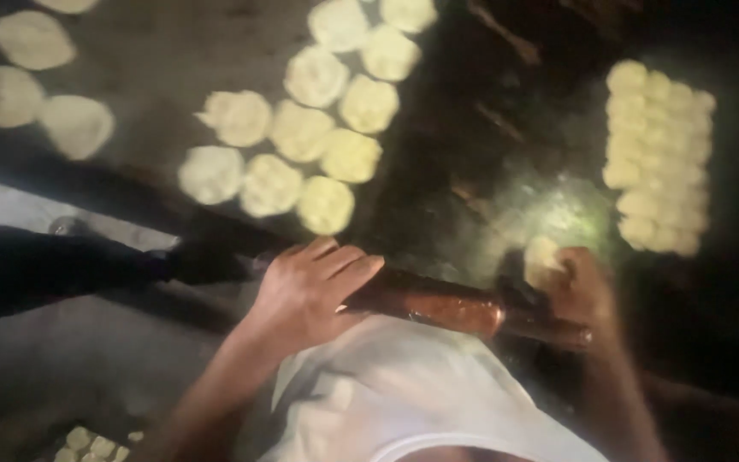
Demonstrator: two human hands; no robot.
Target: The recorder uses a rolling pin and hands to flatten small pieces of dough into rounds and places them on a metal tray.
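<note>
My left hand [310, 287] rests flat on the left part of a reddish-brown wooden rolling pin [438, 305], fingers spread over it. The pin lies across the near edge of a dark work surface [489, 162]. My right hand [582, 291] is blurred at the pin's right end and holds a small pale dough piece [542, 257] in its fingers. My white shirt fills the bottom middle of the view.
Several flattened dough rounds [301, 133] lie in rows on the dark surface. More rounds [36, 85] sit at the far left. A block of small dough balls [659, 154] is at the right. A dark bar [62, 265] crosses the left side. Small dough bits [87, 443] lie bottom left.
</note>
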